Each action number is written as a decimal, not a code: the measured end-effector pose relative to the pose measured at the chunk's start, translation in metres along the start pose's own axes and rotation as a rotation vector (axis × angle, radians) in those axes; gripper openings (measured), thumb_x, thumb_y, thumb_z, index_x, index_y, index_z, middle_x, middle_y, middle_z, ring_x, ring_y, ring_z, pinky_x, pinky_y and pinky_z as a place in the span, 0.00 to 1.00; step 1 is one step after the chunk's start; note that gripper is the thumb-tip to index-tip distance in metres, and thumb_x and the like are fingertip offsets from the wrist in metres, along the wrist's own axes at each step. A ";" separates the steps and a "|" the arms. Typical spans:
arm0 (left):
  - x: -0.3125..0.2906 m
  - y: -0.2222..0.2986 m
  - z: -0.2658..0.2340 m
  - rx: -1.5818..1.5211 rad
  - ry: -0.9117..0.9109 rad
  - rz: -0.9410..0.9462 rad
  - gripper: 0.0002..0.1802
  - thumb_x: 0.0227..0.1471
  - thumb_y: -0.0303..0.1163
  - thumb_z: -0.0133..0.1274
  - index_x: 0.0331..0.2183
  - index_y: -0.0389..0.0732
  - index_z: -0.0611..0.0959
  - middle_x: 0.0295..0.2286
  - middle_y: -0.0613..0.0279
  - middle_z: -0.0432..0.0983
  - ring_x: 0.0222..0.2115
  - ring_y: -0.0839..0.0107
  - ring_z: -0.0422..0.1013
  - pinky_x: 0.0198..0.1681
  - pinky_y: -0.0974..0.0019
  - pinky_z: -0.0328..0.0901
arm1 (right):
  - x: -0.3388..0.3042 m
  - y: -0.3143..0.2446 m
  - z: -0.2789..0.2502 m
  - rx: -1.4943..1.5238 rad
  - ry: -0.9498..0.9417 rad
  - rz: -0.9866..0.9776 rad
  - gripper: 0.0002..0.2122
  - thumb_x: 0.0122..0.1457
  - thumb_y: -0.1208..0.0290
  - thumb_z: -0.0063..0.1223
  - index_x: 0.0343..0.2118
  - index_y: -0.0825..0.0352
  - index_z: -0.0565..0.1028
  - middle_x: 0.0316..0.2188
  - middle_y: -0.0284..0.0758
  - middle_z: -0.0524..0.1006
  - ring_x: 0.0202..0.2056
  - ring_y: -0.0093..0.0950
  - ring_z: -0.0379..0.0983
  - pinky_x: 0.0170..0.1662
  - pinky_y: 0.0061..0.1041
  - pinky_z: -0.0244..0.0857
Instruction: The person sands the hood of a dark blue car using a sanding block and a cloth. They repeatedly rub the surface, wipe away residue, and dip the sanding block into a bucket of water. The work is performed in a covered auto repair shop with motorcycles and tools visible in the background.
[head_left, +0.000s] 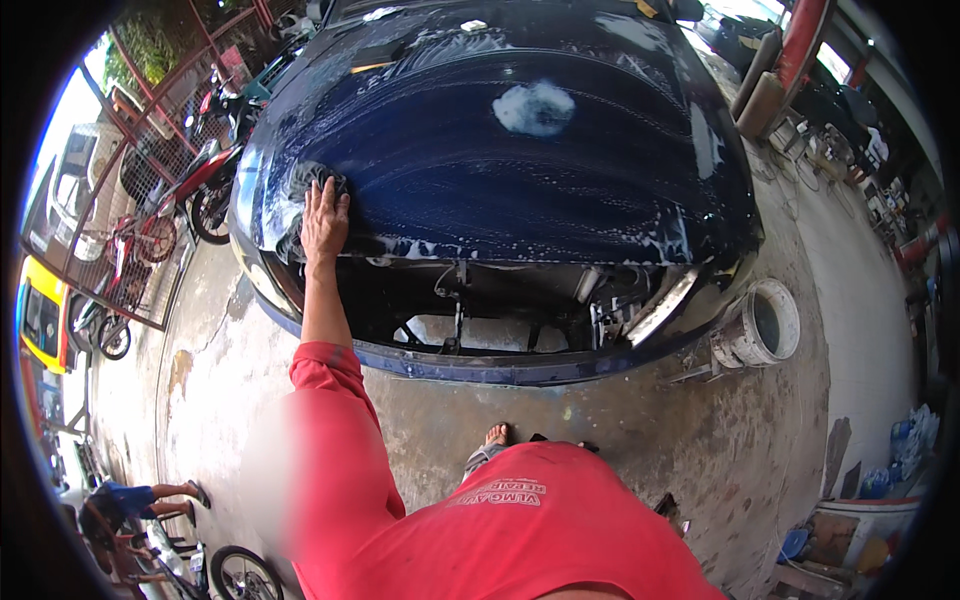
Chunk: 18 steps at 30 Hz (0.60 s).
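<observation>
My left hand (325, 222) lies palm down on a wet dark grey cloth (298, 188), pressing it against the front left corner of a dark blue car hood (450, 170). Its fingers stretch forward over the cloth, whose edges show around them. Soapy streaks run across the hood, and a round patch of white foam (535, 107) sits near its middle. Below the hood's front edge the car's nose gapes, with bare metal parts inside. My right hand is out of view.
A white bucket (765, 325) stands by the car's front right corner. Motorcycles (205, 190) and a mesh fence (120, 200) are at the left. Another person's legs (170, 498) show at the lower left. A red post (795, 60) rises at the far right.
</observation>
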<state>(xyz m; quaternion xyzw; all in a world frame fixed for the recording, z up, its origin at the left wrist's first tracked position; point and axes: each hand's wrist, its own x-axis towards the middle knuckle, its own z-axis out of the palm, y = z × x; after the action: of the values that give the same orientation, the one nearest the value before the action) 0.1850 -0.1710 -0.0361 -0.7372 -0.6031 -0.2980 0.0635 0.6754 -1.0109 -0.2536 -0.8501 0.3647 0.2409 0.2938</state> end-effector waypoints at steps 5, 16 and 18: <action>-0.024 0.154 0.006 0.002 -0.035 0.126 0.40 0.70 0.62 0.47 0.71 0.47 0.72 0.72 0.41 0.59 0.73 0.42 0.55 0.75 0.47 0.52 | 0.030 -0.048 -0.008 0.166 -0.143 -0.183 0.14 0.75 0.61 0.55 0.37 0.68 0.74 0.22 0.33 0.69 0.16 0.26 0.60 0.19 0.33 0.51; -0.137 0.508 0.065 -0.239 -0.075 0.512 0.38 0.69 0.61 0.48 0.69 0.48 0.74 0.73 0.43 0.58 0.75 0.44 0.53 0.77 0.43 0.49 | 0.111 -0.042 -0.056 -0.246 -0.124 -0.498 0.17 0.72 0.60 0.58 0.46 0.74 0.79 0.33 0.44 0.81 0.24 0.36 0.78 0.28 0.38 0.71; -0.161 0.551 0.078 -0.270 -0.079 0.583 0.35 0.69 0.56 0.50 0.69 0.48 0.75 0.73 0.44 0.58 0.75 0.45 0.52 0.77 0.44 0.48 | 0.126 -0.036 -0.064 -0.217 -0.145 -0.432 0.19 0.73 0.59 0.57 0.53 0.73 0.79 0.38 0.45 0.82 0.27 0.37 0.80 0.30 0.39 0.73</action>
<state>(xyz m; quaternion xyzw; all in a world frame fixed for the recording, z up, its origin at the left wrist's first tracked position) 0.7093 -0.4181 -0.0359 -0.8915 -0.3238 -0.3158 0.0245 0.7930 -1.0944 -0.2754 -0.9154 0.1243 0.2707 0.2709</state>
